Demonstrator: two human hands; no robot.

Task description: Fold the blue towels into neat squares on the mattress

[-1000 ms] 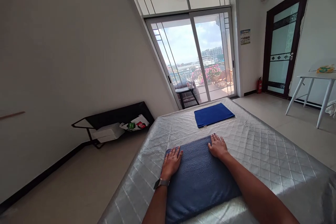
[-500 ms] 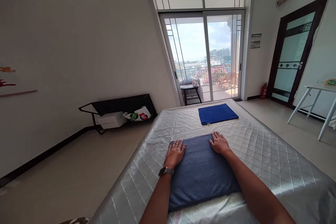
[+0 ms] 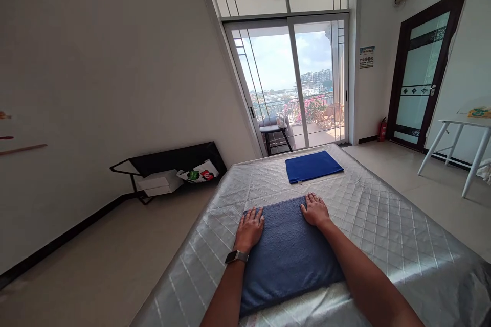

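Observation:
A blue-grey towel [image 3: 287, 255], spread as a flat rectangle, lies on a silver quilted mattress [image 3: 199, 250]. My left hand [image 3: 249, 227] rests flat on its far left corner, fingers stretched out; a watch [image 3: 237, 256] is on that wrist. On the far right corner lies my right hand [image 3: 316, 209], palm down with fingers extended. Neither hand grips the cloth. Beyond the towel, apart from it and touched by neither hand, is a flat bright blue cloth [image 3: 313, 166] with a small white tag at its near edge.
A low black rack [image 3: 174, 156] with white boxes [image 3: 159, 184] and a printed bag [image 3: 199, 172] stands left by the wall. A sliding glass door [image 3: 287, 82] is ahead. To the right are a dark-framed door [image 3: 425, 71], a fire extinguisher [image 3: 382, 129] and a white stool [image 3: 456, 138].
The view has turned slightly to the right, so the room appears shifted left. Both hands stay flat on the towel's far corners, with no clear movement over it.

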